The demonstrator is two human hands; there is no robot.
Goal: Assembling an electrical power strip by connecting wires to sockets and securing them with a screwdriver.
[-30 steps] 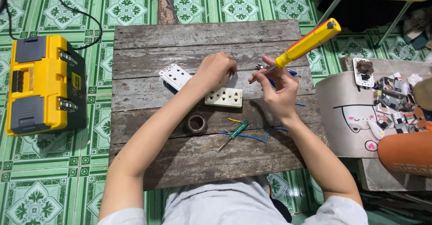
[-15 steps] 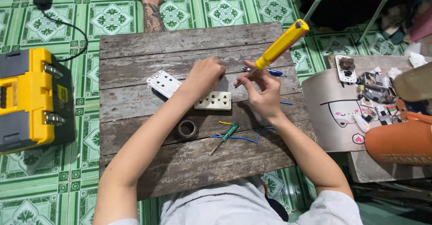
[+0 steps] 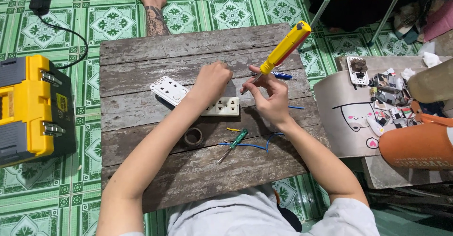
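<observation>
Since a second ago, little changed in the work itself: only the view shifted, with the yellow toolbox [image 3: 33, 108] slid toward the left edge. Right hand [image 3: 268, 94] still closed, fingers gripping the yellow-handled screwdriver [image 3: 284, 48], handle tilted up and away. Left hand [image 3: 212, 80] still curled shut over the white socket strip [image 3: 221, 106], pressing it onto the worktop [image 3: 188, 47]. Nearby: a roll of black tape [image 3: 193, 136], a small green screwdriver [image 3: 232, 145], a blue wire [image 3: 250, 146]. Weathered grey planks for the worktop, set on a green patterned tile floor [image 3: 113, 21]; to the right, a cream board [image 3: 344, 108] strewn with small parts.
</observation>
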